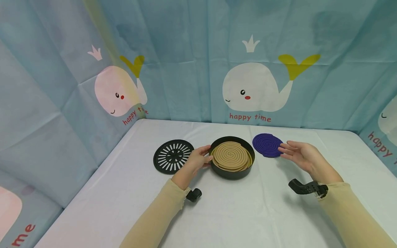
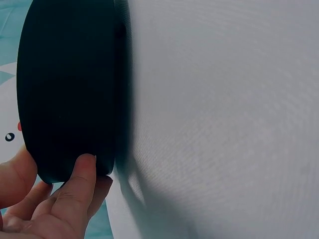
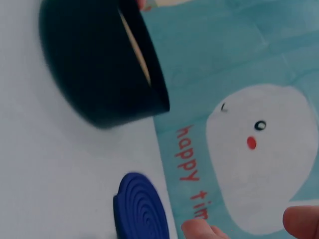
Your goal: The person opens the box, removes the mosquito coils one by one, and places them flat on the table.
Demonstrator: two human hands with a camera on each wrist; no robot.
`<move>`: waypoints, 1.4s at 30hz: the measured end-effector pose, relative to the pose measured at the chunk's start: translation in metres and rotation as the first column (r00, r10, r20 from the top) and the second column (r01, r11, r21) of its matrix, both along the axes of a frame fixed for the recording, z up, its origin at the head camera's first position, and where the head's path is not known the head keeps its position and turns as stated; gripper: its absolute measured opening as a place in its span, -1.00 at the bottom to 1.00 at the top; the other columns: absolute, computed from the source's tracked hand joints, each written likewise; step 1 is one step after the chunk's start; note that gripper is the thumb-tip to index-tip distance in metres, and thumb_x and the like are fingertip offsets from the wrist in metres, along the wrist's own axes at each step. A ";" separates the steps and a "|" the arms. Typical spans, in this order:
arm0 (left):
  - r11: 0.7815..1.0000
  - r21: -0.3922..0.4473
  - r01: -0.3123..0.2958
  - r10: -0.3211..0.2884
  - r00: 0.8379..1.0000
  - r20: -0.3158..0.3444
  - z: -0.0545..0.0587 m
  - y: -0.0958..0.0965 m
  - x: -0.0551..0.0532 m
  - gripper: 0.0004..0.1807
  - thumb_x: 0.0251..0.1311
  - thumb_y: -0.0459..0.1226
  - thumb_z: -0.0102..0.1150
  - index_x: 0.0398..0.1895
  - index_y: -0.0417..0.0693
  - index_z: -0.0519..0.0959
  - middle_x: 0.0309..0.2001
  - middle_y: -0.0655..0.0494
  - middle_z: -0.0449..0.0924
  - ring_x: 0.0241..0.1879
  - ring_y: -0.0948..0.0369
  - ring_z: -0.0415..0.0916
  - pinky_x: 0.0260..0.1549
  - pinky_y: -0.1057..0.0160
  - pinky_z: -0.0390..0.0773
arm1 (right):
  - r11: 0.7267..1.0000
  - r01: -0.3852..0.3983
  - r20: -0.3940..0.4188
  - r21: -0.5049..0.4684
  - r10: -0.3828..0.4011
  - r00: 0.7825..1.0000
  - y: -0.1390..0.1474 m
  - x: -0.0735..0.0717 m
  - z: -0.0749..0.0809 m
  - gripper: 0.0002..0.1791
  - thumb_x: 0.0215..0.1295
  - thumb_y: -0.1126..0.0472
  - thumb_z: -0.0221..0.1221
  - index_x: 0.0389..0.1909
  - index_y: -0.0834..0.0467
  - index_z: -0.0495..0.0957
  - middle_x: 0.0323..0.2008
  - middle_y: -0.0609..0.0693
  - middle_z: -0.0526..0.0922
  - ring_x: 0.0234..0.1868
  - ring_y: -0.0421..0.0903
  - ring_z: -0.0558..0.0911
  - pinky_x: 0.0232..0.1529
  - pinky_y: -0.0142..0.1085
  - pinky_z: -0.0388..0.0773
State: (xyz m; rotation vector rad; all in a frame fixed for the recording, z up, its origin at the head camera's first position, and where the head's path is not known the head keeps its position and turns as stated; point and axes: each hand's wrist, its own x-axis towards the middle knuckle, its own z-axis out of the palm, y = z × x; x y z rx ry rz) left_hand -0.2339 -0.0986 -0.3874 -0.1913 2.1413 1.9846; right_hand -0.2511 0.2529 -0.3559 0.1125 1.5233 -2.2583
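Note:
A round black mosquito coil box [image 1: 232, 175] stands on the table, with a stack of tan spiral mosquito coils [image 1: 231, 155] inside and a yellow edge showing beneath them. My left hand [image 1: 197, 159] holds the box by its left side. In the left wrist view the thumb lies at the rim and the fingers [image 2: 82, 172] are against the outer wall. To the right, a flat purple mosquito coil [image 1: 267, 145] lies on the cloth. My right hand [image 1: 305, 159] hovers beside it, fingers loosely extended and holding nothing; its fingertips overlap the coil's edge in the head view.
Left of the box lies a round black lid [image 1: 173, 156] with radial slots, partly behind my left hand. A white cloth covers the table [image 1: 235, 213]. Behind it hangs a blue curtain [image 1: 186, 86] with whale prints. Each wrist wears a black camera mount [image 1: 305, 187].

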 end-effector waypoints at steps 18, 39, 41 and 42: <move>1.000 -0.013 0.012 -0.012 1.000 0.004 0.001 0.000 0.001 -0.42 0.33 -0.49 0.06 0.42 -0.17 0.28 0.41 -0.14 0.23 0.23 0.02 0.40 0.04 0.06 0.51 | 0.968 -0.239 -0.125 0.080 0.247 0.961 -0.056 0.014 0.017 -0.27 0.58 0.18 -0.25 0.47 0.39 -0.45 0.47 0.42 -0.27 0.47 0.30 -0.13 0.36 -0.10 0.17; 1.000 -0.017 0.012 -0.012 1.000 0.007 0.000 0.000 0.000 -0.42 0.33 -0.49 0.07 0.42 -0.17 0.29 0.40 -0.16 0.23 0.19 0.02 0.43 0.00 0.07 0.54 | 0.974 -0.212 -0.053 0.076 0.216 0.975 -0.100 0.013 0.015 -0.22 0.54 0.25 -0.33 0.38 0.33 -0.72 0.41 0.41 -0.63 0.44 0.31 -0.46 0.41 0.10 -0.31; 1.000 -0.015 0.006 -0.006 1.000 0.012 0.000 0.001 0.000 -0.42 0.33 -0.49 0.07 0.42 -0.16 0.29 0.40 -0.15 0.23 0.19 0.03 0.43 0.00 0.08 0.54 | 0.974 -0.211 -0.054 0.085 0.216 0.975 -0.103 0.013 0.015 -0.23 0.54 0.25 -0.33 0.38 0.34 -0.71 0.40 0.41 -0.65 0.44 0.31 -0.47 0.41 0.10 -0.32; 1.000 -0.013 0.004 -0.004 1.000 0.012 0.000 0.001 0.000 -0.42 0.33 -0.49 0.07 0.42 -0.16 0.29 0.41 -0.15 0.23 0.20 0.03 0.43 0.00 0.08 0.54 | 0.974 -0.209 -0.053 0.088 0.214 0.975 -0.104 0.013 0.015 -0.23 0.54 0.25 -0.33 0.38 0.35 -0.70 0.40 0.42 -0.65 0.43 0.32 -0.47 0.41 0.10 -0.33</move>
